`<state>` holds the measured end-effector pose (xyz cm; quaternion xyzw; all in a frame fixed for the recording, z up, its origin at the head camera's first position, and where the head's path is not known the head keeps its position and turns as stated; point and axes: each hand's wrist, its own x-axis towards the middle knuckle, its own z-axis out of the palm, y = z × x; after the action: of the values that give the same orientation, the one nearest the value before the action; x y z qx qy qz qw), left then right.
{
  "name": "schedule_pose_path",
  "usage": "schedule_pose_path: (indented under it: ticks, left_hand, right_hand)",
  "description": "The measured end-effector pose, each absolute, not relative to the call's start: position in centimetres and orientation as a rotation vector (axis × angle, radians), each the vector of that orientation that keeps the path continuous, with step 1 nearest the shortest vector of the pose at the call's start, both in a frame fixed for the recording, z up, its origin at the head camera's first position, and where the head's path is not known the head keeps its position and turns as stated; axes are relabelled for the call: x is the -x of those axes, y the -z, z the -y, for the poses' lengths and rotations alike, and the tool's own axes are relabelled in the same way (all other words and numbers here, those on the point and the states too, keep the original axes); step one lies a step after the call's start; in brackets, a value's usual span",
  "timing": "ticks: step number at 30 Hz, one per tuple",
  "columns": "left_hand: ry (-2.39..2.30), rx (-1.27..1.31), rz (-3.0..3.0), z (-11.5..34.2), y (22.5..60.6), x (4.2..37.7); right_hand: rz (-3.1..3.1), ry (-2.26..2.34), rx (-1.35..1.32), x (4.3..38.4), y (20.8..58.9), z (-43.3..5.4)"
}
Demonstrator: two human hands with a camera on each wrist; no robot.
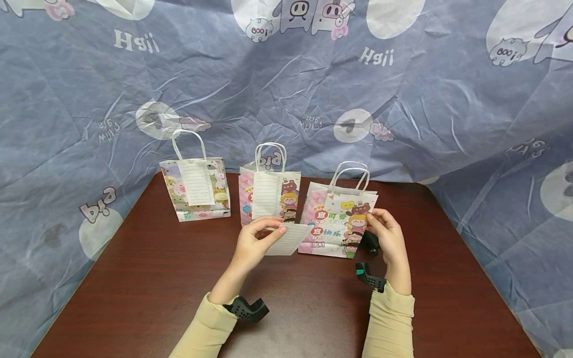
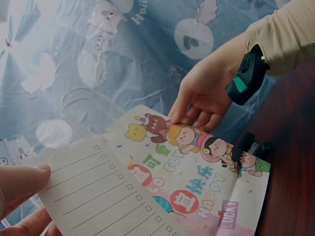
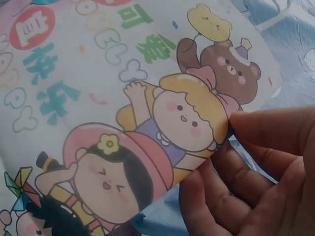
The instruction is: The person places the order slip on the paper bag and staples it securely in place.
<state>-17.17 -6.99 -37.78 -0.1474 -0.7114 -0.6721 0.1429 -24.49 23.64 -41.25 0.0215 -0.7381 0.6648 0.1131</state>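
Between thumb and fingers my left hand (image 1: 252, 244) pinches a lined paper slip (image 1: 288, 239), held tilted in front of the middle bag. Checkbox squares run along the ends of its lines in the left wrist view, where the slip (image 2: 106, 189) overlaps part of the right-hand bag. My right hand (image 1: 390, 237) grips the right edge of that paper gift bag (image 1: 331, 223), its thumb on the printed front and its fingers behind. Cartoon figures and coloured lettering cover the bag, which stands upright with white handles.
A middle gift bag (image 1: 291, 196) and a left gift bag (image 1: 219, 186) stand toward the back, each with a lined slip on its front. A small black object (image 1: 370, 243) lies behind the right bag's edge. Patterned blue cloth (image 1: 286, 99) hangs behind the brown table (image 1: 313, 303).
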Motion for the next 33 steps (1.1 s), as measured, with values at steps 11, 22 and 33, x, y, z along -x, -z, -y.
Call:
schedule_pose_path:
  ticks: [11,22,33]
  left_hand:
    - [1.95,0.39,2.025,6.6,38.1,17.3]
    - [1.928,0.388,2.013,6.3,37.9,17.1]
    - [1.854,0.276,1.967,6.0,38.1,17.2]
  right_hand:
    - [2.281,-1.915,-0.315,24.5,41.1,-23.0]
    - [2.348,-1.86,-0.47,24.1,40.6,-22.4]
    - [2.396,-1.859,-0.525,23.9,40.0,-21.0]
